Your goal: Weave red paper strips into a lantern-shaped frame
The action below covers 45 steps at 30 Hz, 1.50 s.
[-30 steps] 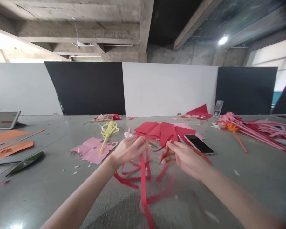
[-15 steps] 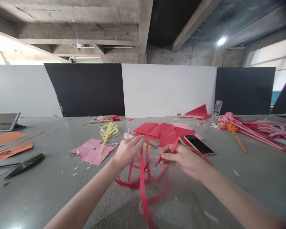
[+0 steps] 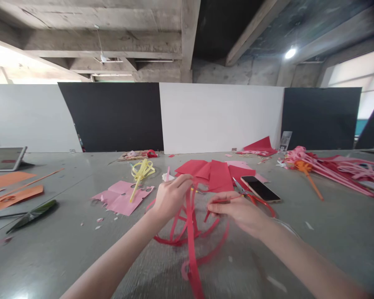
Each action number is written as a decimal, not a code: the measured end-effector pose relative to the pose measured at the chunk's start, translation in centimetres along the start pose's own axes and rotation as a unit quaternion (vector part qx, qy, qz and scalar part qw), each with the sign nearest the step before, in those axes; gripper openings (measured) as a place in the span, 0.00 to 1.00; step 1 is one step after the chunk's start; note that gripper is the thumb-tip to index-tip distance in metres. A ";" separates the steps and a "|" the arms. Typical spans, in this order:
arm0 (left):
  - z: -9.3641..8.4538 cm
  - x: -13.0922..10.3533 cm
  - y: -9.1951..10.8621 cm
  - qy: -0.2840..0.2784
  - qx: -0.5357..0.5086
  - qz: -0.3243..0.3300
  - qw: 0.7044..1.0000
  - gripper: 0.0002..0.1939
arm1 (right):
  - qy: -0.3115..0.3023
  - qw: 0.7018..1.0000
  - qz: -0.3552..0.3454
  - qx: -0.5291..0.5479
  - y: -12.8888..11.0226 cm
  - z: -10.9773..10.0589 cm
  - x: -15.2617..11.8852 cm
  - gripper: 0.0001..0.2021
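Observation:
My left hand [image 3: 173,197] is closed on a bundle of looped red paper strips [image 3: 190,232], which hang from its fingertips down towards the table. One long strip reaches the bottom edge of the view. To the right, my right hand [image 3: 227,207] pinches the end of a thin red paper strip [image 3: 207,216] between thumb and fingers. Behind the hands lie folded red paper sheets [image 3: 220,176]. Scissors [image 3: 252,199] with red handles lie just beyond my right hand, partly hidden by it.
A phone [image 3: 260,189] lies beside the scissors. At the left are cut pink paper [image 3: 121,197], a yellow paper-strip flower [image 3: 142,170], a green leaf [image 3: 34,216] and orange paper [image 3: 18,198]. Pink strips [image 3: 302,158] and an orange flower [image 3: 303,167] lie right. Panels [image 3: 221,120] stand behind.
My right hand has turned slightly, and the strip end in it has swung lower. The hanging red loops in my left hand have shifted a little to the right.

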<state>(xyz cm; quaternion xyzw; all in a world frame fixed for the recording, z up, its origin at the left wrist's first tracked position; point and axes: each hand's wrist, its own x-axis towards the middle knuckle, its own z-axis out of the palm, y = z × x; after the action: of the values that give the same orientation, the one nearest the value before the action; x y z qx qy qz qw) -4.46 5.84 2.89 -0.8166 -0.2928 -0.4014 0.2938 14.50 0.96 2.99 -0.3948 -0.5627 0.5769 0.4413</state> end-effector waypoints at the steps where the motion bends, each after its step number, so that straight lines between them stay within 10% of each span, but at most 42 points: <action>1: 0.0 0.0 0.2 0.010 0.010 0.010 1.000 0.11 | 0.004 1.000 0.002 0.016 0.1 0.1 -0.1 0.05; 17: -0.1 -0.1 1.6 0.046 0.016 0.118 0.992 0.08 | 0.003 0.967 0.035 0.251 0.0 0.4 0.1 0.04; 45: 0.2 -0.4 1.0 0.036 0.064 0.144 0.987 0.10 | -0.020 0.993 0.002 0.117 0.0 0.1 0.0 0.03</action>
<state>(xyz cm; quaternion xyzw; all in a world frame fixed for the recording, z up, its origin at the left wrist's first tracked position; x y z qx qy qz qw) -3.89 5.25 2.24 -0.8147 -0.1864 -0.3648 0.4104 14.44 0.98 3.01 -0.3298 -0.4989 0.6472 0.4726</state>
